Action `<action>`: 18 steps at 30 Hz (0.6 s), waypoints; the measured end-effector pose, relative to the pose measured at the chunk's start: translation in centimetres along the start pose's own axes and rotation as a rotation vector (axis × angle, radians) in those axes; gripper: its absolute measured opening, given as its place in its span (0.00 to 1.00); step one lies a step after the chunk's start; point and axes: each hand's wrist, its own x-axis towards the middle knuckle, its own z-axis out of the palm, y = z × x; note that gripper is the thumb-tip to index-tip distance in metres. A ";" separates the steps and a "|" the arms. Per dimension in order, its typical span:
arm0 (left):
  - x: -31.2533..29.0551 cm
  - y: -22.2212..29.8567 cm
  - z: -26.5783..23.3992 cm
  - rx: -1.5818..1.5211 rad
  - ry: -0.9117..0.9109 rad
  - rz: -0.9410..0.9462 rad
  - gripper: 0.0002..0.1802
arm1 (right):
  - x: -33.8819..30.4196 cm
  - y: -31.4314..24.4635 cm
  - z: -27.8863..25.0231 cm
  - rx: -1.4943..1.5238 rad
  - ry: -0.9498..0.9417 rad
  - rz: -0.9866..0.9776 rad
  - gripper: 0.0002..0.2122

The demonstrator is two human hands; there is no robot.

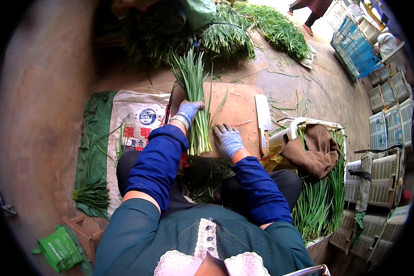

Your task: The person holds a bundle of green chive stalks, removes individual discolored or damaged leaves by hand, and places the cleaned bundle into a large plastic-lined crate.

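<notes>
My left hand (188,112), in a pale glove, is closed round a bunch of garlic chives (198,126). The green tips point away from me, and the pale cut ends lie at the near edge of a wooden board (244,103). Also gloved, my right hand (228,139) rests on the board with its fingers apart, just right of the pale ends. A few loose leaves stick out beside the bunch. Along the board's right edge lies a cleaver (263,115), its wooden handle toward me.
On my right, a white tub (303,122) holds upright chives and a brown cloth (313,152). To the left, a small bunch (92,195) lies on green sheeting beside a printed white sack (133,108). Chive heaps (276,30), plastic crates (385,177) and a blue wire cage (354,48) stand around.
</notes>
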 end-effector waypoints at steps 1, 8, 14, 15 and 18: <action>0.3 0.0 0.6 0.093 0.037 0.037 0.31 | -0.1 0.3 0.2 0.003 0.008 -0.002 0.25; -2.7 1.7 5.2 0.624 0.262 0.121 0.54 | -0.4 1.2 0.1 0.082 -0.013 0.033 0.20; -3.2 0.7 5.4 0.799 0.188 0.260 0.65 | 0.5 3.0 0.2 0.381 0.098 0.175 0.11; -2.5 0.1 5.0 0.768 0.186 0.278 0.66 | 0.8 3.2 0.2 0.388 0.012 0.218 0.12; -2.1 -1.4 2.9 0.540 0.219 0.415 0.58 | 1.1 3.5 0.6 0.540 -0.045 0.301 0.14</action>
